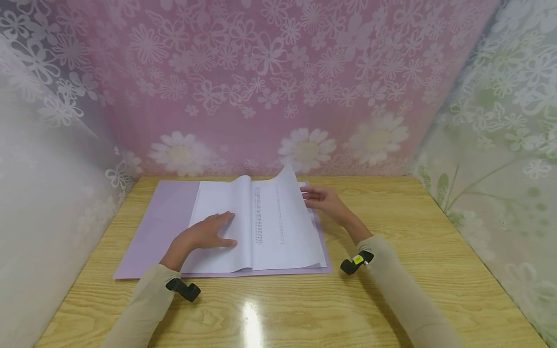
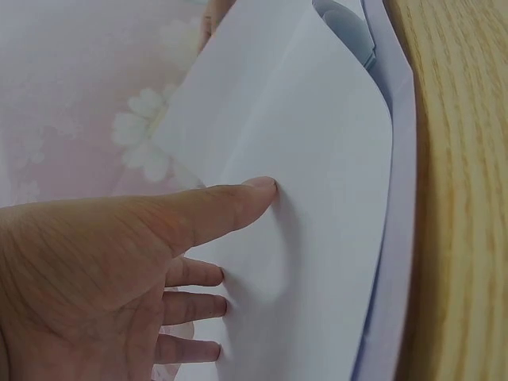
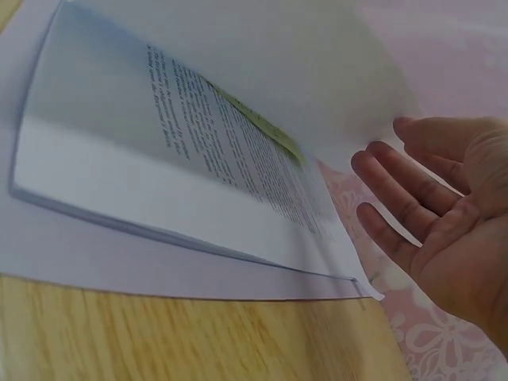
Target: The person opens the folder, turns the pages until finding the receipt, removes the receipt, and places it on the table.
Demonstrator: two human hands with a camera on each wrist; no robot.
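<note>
A bound stack of printed white pages (image 1: 270,232) lies spread inside a lilac folder (image 1: 169,208) on the wooden table. My left hand (image 1: 206,234) rests on the blank left-hand page (image 2: 325,182), thumb and fingers spread; the left wrist view shows their tips against the paper. At the right edge, a page with columns of small print (image 1: 291,217) is lifted, its top corner raised. My right hand (image 1: 324,200) touches that page's edge with extended fingers. Beneath it, the right wrist view shows a printed sheet (image 3: 214,151) with a yellow-green strip (image 3: 258,123).
The wood-grain table (image 1: 278,314) extends in front of the folder and to its right. Floral cloth (image 1: 278,96) hangs behind it, with patterned panels on both sides. Each sleeve carries a small black wrist device (image 1: 184,290).
</note>
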